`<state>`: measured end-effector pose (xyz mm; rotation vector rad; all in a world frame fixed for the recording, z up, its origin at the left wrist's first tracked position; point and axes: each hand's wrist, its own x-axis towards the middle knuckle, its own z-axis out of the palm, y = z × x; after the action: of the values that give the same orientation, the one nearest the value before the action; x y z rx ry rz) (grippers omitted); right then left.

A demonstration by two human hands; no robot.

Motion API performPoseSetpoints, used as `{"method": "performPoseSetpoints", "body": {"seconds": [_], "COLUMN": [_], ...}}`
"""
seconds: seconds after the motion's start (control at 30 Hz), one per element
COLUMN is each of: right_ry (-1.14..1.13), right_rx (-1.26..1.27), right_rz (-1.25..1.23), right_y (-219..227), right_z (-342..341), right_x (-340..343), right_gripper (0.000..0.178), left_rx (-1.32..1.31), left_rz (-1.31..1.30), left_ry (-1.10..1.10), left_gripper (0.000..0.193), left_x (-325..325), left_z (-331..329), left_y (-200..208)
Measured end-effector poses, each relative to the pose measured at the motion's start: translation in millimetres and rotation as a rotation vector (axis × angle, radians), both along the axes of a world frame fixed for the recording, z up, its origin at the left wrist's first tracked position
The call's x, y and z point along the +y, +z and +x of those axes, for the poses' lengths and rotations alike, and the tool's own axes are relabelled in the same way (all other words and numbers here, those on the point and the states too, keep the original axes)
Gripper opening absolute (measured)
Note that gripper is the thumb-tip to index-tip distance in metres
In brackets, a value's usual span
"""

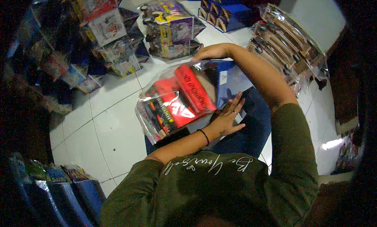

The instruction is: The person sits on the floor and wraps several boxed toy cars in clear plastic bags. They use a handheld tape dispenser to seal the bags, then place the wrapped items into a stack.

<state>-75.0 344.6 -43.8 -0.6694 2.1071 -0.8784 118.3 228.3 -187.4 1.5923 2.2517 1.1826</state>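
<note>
A clear plastic-wrapped bundle (159, 87) lies tilted across my lap. Inside it show red blocks or spines (192, 87), a dark printed one (160, 114) and a blue binder-like piece (226, 78) with a white label. My left hand (226, 121) rests on the bundle's near side, fingers spread, a ring on one and a black band at the wrist. My right arm reaches around the far side, and my right hand (214, 51) is bent over the far edge, gripping it; its fingertips are partly hidden.
Ahead stands another wrapped bundle (171, 29), with stacked wrapped packs (106, 30) at left. Blue box files (224, 11) sit at the back, and wrapped binders (279, 46) at right. More blue binders (72, 191) stand lower left on the white tiled floor (112, 123).
</note>
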Motion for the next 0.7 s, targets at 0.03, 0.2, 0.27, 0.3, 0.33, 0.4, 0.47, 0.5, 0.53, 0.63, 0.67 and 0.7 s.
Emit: {"method": "performPoseSetpoints", "body": {"seconds": [0.03, 0.2, 0.27, 0.3, 0.33, 0.4, 0.47, 0.5, 0.53, 0.63, 0.67, 0.7], "right_ry": [-0.056, -0.131, -0.03, -0.105, -0.104, -0.037, -0.01, -0.051, 0.001, -0.038, -0.155, -0.031], "right_rx": [0.071, 0.24, 0.373, 0.503, 0.594, 0.809, 0.83, 0.921, 1.044, 0.969, 1.032, 1.068], "right_rz": [0.048, -0.346, -0.379, -0.244, -0.08, 0.141, -0.034, 0.022, -0.072, -0.507, -0.437, -0.362], "right_y": [0, 39, 62, 66, 73, 85, 101, 109, 116, 126, 128, 124], "right_z": [-2, 44, 68, 77, 78, 75, 69, 67, 71, 84, 93, 98], "right_x": [0, 2, -14, -31, -52, -92, -119, -124, -125, -118, -110, -107], "right_gripper": [0.063, 0.067, 0.072, 0.066, 0.062, 0.052, 0.037, 0.035, 0.034, 0.036, 0.033, 0.032], "left_rx": [0.04, -0.33, -0.502, -0.509, -0.397, 0.053, 0.041, 0.036, -0.147, -0.081, 0.152, 0.36], "left_rz": [0.017, -0.162, 0.039, 0.4, 0.557, 0.412, 0.334, 0.314, 0.309, 0.297, 0.32, 0.3], "left_ry": [-0.012, -0.534, -0.578, -0.523, -0.223, 0.755, 0.751, 0.749, 0.623, 0.543, 0.543, 0.557], "left_gripper": [0.087, 0.07, 0.053, 0.038, 0.038, 0.042, 0.041, 0.041, 0.041, 0.027, 0.023, 0.019], "left_x": [-5, -117, -183, -207, -222, -242, -236, -232, -227, -224, -226, -229], "left_z": [1, -12, -25, -33, -40, -53, -69, -75, -80, -80, -77, -75], "left_y": [7, 84, 118, 131, 139, 149, 146, 143, 140, 130, 128, 128]}}
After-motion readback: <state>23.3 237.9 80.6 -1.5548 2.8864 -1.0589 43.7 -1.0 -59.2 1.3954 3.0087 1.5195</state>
